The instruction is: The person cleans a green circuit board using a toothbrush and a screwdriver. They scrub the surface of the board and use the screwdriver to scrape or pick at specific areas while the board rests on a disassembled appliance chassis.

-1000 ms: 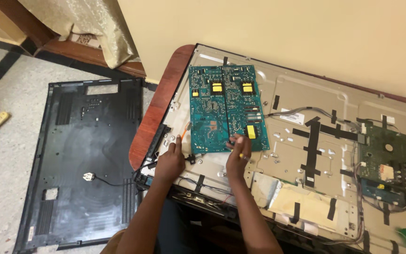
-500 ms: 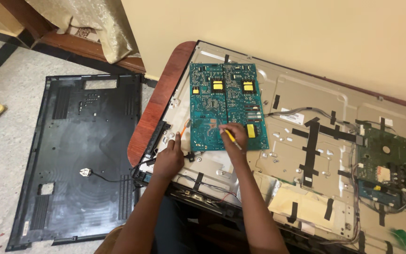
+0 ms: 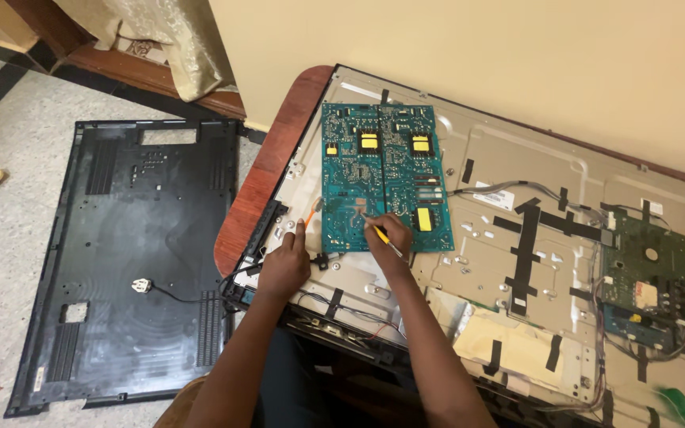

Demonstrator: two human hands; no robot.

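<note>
Two hands on thin, stiff, probably fragile teal circuit board (image 3: 384,176): left hand (image 3: 285,265) pinching orange-handled tool (image 3: 311,212), right hand (image 3: 387,235) gripping yellow screwdriver (image 3: 384,238); best held by edges.

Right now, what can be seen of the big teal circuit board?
The teal circuit board lies flat on the grey metal back of the opened television, at its left end. It is rectangular, with yellow components and many small solder points. The right hand touches its lower edge with a yellow tool; the left hand rests beside it.
</note>
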